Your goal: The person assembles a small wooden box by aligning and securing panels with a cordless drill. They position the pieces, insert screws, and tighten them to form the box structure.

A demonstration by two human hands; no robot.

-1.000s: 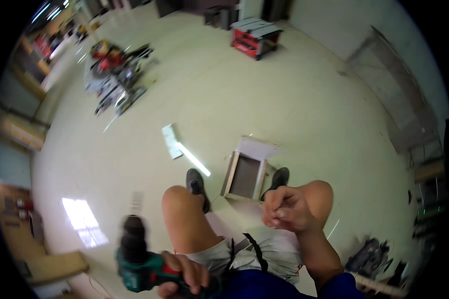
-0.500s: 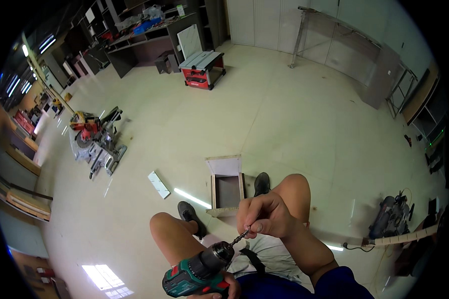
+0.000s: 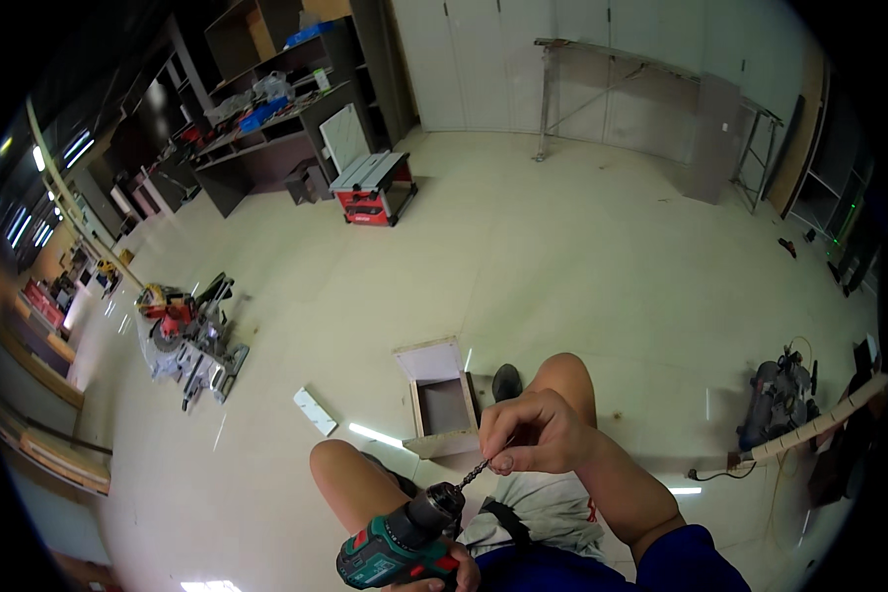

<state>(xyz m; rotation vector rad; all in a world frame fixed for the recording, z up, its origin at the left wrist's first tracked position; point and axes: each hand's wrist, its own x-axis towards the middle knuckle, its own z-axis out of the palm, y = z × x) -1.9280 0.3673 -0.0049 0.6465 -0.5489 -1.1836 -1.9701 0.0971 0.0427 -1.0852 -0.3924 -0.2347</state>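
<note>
A green and black cordless drill with red accents is tilted up to the right over my lap. My left hand wraps around its grip, partly cut off by the lower edge. From the black chuck sticks out a dark twisted drill bit. My right hand pinches the far end of that bit between thumb and forefinger, hiding its tip. Beyond my hands, between my feet, an open wooden box rests on the floor with a pale panel standing at its far side.
A white strip of board lies left of the box. A mitre saw stands farther left, and a red and grey workbench box at the back. On the right are a dark power machine and a curved wooden strip.
The whole view has shifted, so the room sits lower and a little to the left. Both hands keep their hold on the drill and the bit, with little movement between them.
</note>
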